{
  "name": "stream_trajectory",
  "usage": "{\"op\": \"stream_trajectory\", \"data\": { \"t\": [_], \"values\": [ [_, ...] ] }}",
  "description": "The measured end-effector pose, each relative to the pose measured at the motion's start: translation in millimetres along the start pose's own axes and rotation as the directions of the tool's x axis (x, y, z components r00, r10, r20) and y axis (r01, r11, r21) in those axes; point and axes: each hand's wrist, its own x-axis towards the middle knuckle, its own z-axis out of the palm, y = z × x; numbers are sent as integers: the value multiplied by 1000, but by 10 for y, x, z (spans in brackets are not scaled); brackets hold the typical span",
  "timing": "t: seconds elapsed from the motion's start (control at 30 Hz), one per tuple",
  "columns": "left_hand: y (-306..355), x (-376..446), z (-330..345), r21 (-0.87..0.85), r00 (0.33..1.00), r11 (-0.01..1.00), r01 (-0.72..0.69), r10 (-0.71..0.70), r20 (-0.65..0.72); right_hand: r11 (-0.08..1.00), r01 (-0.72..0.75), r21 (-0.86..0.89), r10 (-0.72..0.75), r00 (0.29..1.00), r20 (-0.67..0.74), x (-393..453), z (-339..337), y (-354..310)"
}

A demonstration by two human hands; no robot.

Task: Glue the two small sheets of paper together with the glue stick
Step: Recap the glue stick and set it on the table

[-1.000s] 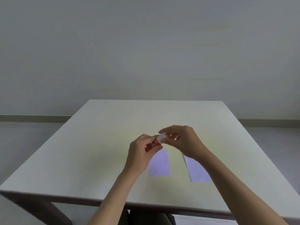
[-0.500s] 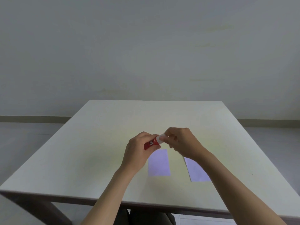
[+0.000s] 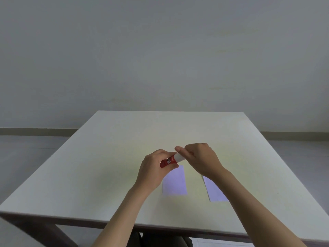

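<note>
A red glue stick [image 3: 168, 161] with a white cap [image 3: 179, 157] is held above the table, tilted up to the right. My left hand [image 3: 154, 169] grips its red body. My right hand [image 3: 200, 157] pinches the white cap; the cap looks still seated on the tube. Two small pale-lilac paper sheets lie flat below: the left sheet [image 3: 175, 181] under the glue stick, and the right sheet [image 3: 214, 192] partly hidden by my right forearm.
The white square table [image 3: 106, 166] carries only the two sheets. Its front edge runs near my forearms. A grey wall and floor lie beyond it, and dark legs show under the front edge.
Both hands shifted slightly and my right fingers closed further round the white cap, turning over it. The glue stick stays between the hands; the sheets have not moved.
</note>
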Motion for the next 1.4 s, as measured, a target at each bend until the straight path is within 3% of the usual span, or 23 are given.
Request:
{"op": "stream_trajectory", "data": {
  "t": [0.07, 0.13, 0.23, 0.3, 0.37, 0.47, 0.57, 1.1, 1.4],
  "values": [
    [-30, 19, 4, -36, 1000, 999, 21, -22, -23, 983, 46, 177, -62, 995, 84, -15, -24, 16],
    [-46, 49, -1, -64, 999, 997, 37, -39, -37, 968, 49, 244, -79, 991, 112, -12, -4, 66],
    [-72, 165, -57, -116, 982, 988, 106, -122, -143, 976, -14, 219, 22, 999, -31, 32, 15, 177],
    [-121, 291, -132, -125, 955, 980, 156, -182, -235, 987, -100, 122, 114, 986, -119, 76, -12, 341],
    [-194, 414, -222, -108, 930, 974, 199, -223, -292, 978, -204, -47, 198, 973, -116, 78, -58, 568],
    [-358, 538, -291, -10, 921, 965, 261, -252, -297, 914, -344, -214, 358, 933, 30, -3, -104, 923],
    [-519, 613, -276, 31, 908, 946, 323, -300, -291, 881, -408, -239, 447, 884, 139, -89, -135, 1138],
    [-749, 625, -158, 68, 902, 933, 353, -320, -290, 877, -443, -188, 465, 880, 98, -115, -143, 1190],
    [-808, 600, -156, -47, 890, 921, 387, -386, -244, 888, -432, -158, 453, 880, 144, -105, -215, 1212]
  ]
}}
